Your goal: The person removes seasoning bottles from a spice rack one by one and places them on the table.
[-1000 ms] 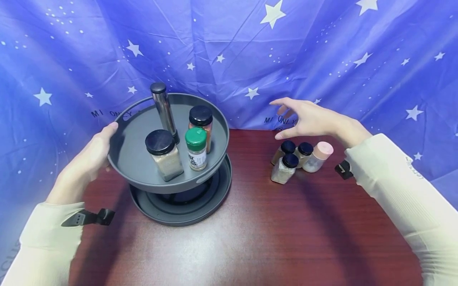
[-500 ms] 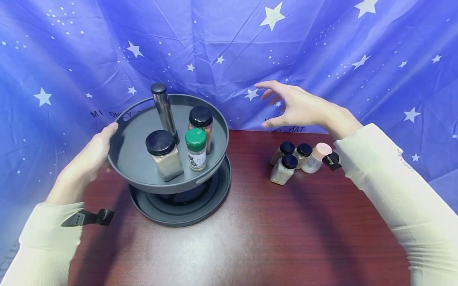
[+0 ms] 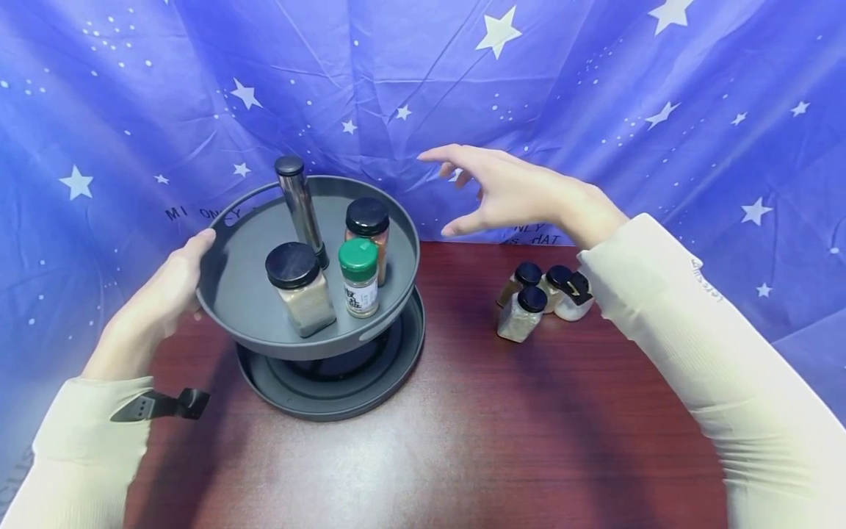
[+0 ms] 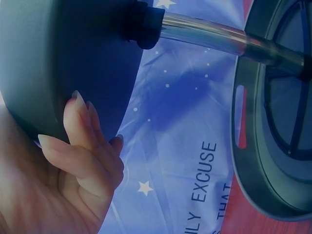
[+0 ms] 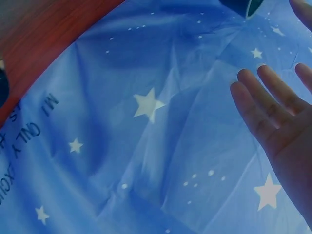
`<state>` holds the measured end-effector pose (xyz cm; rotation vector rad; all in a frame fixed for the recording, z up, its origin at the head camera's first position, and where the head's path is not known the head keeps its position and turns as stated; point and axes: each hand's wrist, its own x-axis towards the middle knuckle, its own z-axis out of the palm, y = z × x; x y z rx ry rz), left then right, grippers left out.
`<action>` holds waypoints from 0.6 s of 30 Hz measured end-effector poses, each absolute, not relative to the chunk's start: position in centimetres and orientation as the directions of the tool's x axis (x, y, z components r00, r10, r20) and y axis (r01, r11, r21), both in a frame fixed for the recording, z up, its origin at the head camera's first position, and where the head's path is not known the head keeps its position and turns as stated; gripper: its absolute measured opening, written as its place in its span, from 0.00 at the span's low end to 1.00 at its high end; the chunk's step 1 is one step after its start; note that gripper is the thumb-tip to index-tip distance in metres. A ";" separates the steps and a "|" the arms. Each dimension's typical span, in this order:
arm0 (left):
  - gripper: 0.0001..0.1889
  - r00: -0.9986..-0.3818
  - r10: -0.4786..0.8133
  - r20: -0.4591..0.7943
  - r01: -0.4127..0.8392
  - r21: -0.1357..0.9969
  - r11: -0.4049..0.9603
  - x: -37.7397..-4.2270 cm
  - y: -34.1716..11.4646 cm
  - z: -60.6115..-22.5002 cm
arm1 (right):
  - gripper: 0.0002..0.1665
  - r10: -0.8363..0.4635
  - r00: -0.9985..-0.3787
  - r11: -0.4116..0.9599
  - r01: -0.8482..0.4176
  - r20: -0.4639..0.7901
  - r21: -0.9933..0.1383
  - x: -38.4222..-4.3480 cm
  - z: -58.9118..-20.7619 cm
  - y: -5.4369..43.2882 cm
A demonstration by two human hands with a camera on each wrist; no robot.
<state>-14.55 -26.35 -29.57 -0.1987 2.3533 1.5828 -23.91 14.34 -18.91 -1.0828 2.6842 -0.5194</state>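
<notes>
A dark grey two-tier rack has a round upper tray over a lower tray, joined by a shiny post. My left hand grips the upper tray's left side, thumb at the rim and fingers against the underside. On that tray stand a tall silver cylinder with a black cap, a square black-lidded jar, a green-capped spice bottle and a black-lidded jar of orange contents. My right hand hangs in the air right of the tray, holding nothing, fingers spread from the thumb.
To the right on the red-brown table, several seasoning jars cluster below my right forearm, among them a pale square jar with a black lid. A strap at my right cuff partly hides the rearmost ones. Behind hangs a blue star-patterned cloth.
My right hand has moved left and slightly up, from above the loose jars toward the upper tray. The left hand keeps its hold, and the rack stands as before.
</notes>
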 end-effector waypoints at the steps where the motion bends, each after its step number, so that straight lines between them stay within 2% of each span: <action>1: 0.31 -0.946 0.051 -0.320 -0.277 0.881 0.383 -14.5 -26.4 -29.6 | 0.55 -0.705 -0.707 0.668 -0.633 -0.059 -0.391 -23.9 -18.9 14.0; 9: 0.32 -0.949 0.059 -0.311 -0.268 0.888 0.373 -14.5 -26.5 -29.7 | 0.57 -0.735 -0.674 0.649 -0.667 -0.075 -0.366 -23.5 -17.9 11.5; 18: 0.32 -0.950 0.052 -0.309 -0.266 0.882 0.389 -14.5 -26.5 -29.6 | 0.58 -0.793 -0.605 0.597 -0.746 -0.072 -0.296 -23.1 -17.2 8.9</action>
